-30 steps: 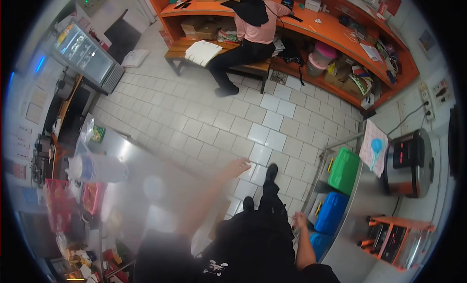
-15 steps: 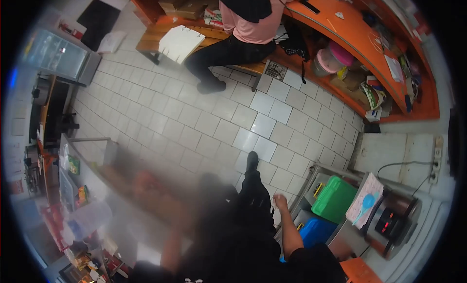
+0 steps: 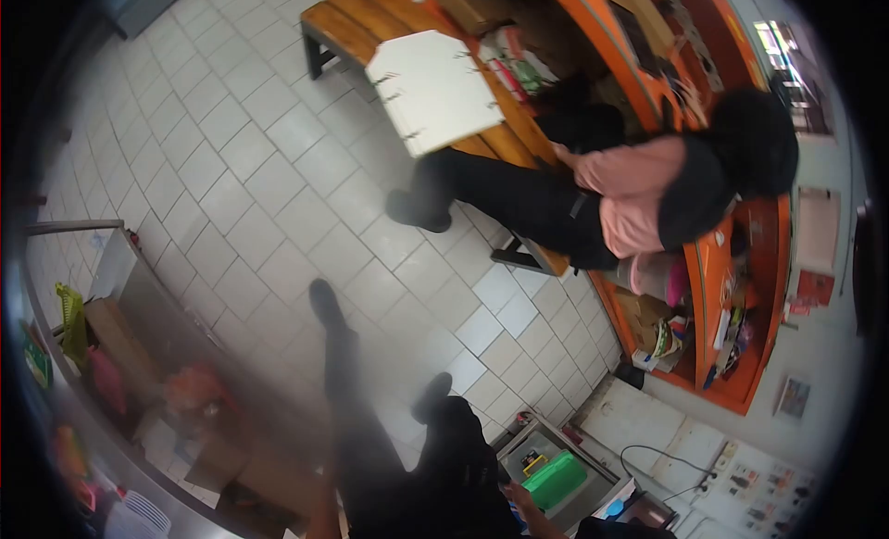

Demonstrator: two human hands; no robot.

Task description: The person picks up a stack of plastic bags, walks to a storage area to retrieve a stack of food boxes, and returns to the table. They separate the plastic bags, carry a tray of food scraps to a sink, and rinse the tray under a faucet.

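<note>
Right hand (image 3: 510, 491) beside the green box (image 3: 556, 479), low in view.
Right forearm angles up-left to the hand, just left of the green box; fingers small and dark, so clenched or released, cannot tell. Left forearm (image 3: 326, 513) well left of the box, pointing up; left hand lost in blur, its state cannot be told. Green box sits inside a metal-framed unit (image 3: 590, 457), contents not visible. Above and right of the box: pink tub (image 3: 648, 275) under the orange counter (image 3: 708, 294), partly covered by a seated person (image 3: 639, 201); contents unseen. Far left of the box: cardboard boxes (image 3: 218, 457) and a reddish plastic bag (image 3: 199, 389) by the metal counter (image 3: 153, 460), hazy, contents unclear. Round frame edge cuts off the counter's lower end.
</note>
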